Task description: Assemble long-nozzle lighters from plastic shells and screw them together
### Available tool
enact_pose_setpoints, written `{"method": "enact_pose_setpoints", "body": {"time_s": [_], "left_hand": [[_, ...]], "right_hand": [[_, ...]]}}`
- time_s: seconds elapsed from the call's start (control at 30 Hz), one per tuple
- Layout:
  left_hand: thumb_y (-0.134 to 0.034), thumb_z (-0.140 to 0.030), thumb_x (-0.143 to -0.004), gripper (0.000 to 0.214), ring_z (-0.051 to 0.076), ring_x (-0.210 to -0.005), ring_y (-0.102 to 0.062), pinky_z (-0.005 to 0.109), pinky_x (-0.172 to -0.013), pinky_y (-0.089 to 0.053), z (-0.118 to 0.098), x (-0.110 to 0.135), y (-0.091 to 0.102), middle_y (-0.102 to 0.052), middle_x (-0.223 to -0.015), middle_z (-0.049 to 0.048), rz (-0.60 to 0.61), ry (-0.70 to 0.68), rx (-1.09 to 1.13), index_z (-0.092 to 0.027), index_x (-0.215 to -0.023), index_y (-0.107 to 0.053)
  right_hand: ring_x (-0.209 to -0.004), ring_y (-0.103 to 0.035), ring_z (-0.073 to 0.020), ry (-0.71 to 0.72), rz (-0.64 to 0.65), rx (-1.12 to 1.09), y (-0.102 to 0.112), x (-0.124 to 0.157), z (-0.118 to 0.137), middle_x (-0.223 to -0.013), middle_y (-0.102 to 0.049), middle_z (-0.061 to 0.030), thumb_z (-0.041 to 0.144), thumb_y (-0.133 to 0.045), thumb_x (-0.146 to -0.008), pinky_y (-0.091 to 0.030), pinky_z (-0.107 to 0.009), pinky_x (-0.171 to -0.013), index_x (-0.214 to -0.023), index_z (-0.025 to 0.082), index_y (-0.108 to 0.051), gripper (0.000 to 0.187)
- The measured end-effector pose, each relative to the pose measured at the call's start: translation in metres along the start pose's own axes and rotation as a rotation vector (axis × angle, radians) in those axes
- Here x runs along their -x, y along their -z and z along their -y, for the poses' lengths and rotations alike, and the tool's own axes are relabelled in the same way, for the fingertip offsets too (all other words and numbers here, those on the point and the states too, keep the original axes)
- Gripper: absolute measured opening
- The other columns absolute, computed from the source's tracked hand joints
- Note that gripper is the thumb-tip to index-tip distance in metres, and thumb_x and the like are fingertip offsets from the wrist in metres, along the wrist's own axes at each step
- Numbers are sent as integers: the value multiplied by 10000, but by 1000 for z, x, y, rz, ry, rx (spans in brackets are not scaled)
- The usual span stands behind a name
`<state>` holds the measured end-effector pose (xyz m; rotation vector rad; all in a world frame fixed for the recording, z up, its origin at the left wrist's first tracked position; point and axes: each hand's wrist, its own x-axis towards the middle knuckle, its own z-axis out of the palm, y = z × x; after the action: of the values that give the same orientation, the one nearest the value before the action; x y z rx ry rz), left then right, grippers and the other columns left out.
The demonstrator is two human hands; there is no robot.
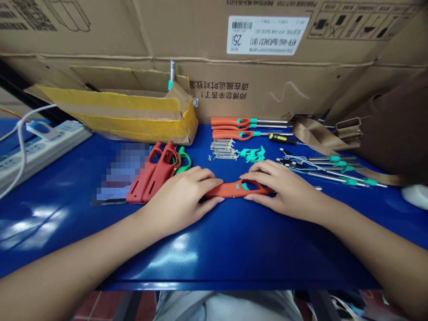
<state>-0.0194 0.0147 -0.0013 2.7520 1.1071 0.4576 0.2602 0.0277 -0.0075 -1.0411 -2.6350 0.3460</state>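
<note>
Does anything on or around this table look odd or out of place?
Yes: the carton behind the table seems to be standing upside down, as its printing and white label are inverted.

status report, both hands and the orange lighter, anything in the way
Left hand gripping orange lighter at left end. Right hand at right end. Nothing else on top.

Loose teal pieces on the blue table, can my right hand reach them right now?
Probably yes: the loose teal pieces lie uncovered just beyond the right hand, though it would likely have to let go of the orange lighter first.
</note>
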Motion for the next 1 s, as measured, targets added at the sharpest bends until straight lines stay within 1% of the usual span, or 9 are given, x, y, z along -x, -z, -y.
{"method": "enact_pose_setpoints", "body": {"time_s": [0.13, 0.37, 0.53, 0.6, 0.67, 0.73, 0.83, 0.9, 1.0], "left_hand": [[-612, -351, -995, 313, 248, -1001, -639, 403, -880, -559, 0, 0, 0, -686, -1090, 76, 8, 11, -1, -175, -1240, -697], [-588, -337, -1006, 322, 245, -986, -628, 400, -878, -554, -1, 1, 0, -676, -1079, 79, 14, -8, -9, -177, -1265, -691], [-636, -330, -983, 330, 245, -974, -630, 400, -867, -563, -2, 0, 0, -675, -1087, 76, 12, -17, -55, -177, -1269, -696], [-629, -309, -985, 340, 259, -956, -632, 415, -845, -570, -5, 0, 0, -686, -1064, 89, 30, -55, -146, -139, -1273, -690], [-599, -273, -995, 337, 280, -937, -635, 439, -825, -574, -8, 0, 1, -699, -1040, 113, 52, -107, -251, -83, -1259, -685], [-576, -241, -996, 341, 294, -933, -640, 450, -819, -575, -9, 1, 1, -706, -1040, 132, 54, -151, -307, -42, -1256, -672], [-579, -237, -994, 358, 284, -927, -647, 431, -810, -570, -8, 1, 1, -708, -1044, 120, 42, -175, -274, -46, -1289, -649], [-567, -261, -1011, 355, 265, -917, -653, 410, -807, -562, -6, 1, 2, -707, -1034, 102, 35, -156, -214, -69, -1300, -643], [-516, -315, -1044, 328, 241, -904, -658, 379, -793, -549, -5, -1, 4, -699, -1009, 86, 34, -113, -115, -101, -1238, -671]], "right_hand": [[-1098, -578, -255, -8, 22, -31, 0, 0, 1, -1195, -625, -101, 419, -605, -987, -497, -433, -936, -1302, 217, -614, 374], [-1098, -578, -266, -3, 42, -27, 1, 0, 0, -1193, -635, -106, 415, -609, -985, -500, -455, -943, -1281, 217, -616, 356], [-1081, -599, -263, -32, 22, -44, 0, 0, 3, -1173, -642, -103, 404, -648, -963, -528, -439, -923, -1244, 213, -637, 340], [-1078, -610, -281, -11, 30, 51, 0, 0, 8, -1176, -653, -119, 384, -627, -976, -537, -457, -914, -1257, 185, -640, 345], [-1060, -626, -303, 50, 42, 201, 0, 1, 12, -1172, -667, -150, 352, -576, -1001, -547, -480, -893, -1283, 132, -636, 362], [-1026, -646, -311, 115, 46, 312, 1, 1, 15, -1159, -680, -178, 305, -532, -1013, -561, -481, -864, -1285, 85, -636, 365], [-983, -667, -292, 174, 51, 324, 4, 2, 16, -1141, -693, -174, 257, -505, -1014, -570, -457, -852, -1232, 90, -667, 319], [-984, -670, -272, 169, 51, 261, 6, 3, 15, -1132, -697, -151, 287, -499, -1029, -565, -437, -878, -1202, 116, -682, 304], [-980, -669, -244, 127, 46, 153, 9, 4, 14, -1111, -703, -123, 347, -487, -1047, -549, -405, -898, -1173, 141, -694, 318]]}}
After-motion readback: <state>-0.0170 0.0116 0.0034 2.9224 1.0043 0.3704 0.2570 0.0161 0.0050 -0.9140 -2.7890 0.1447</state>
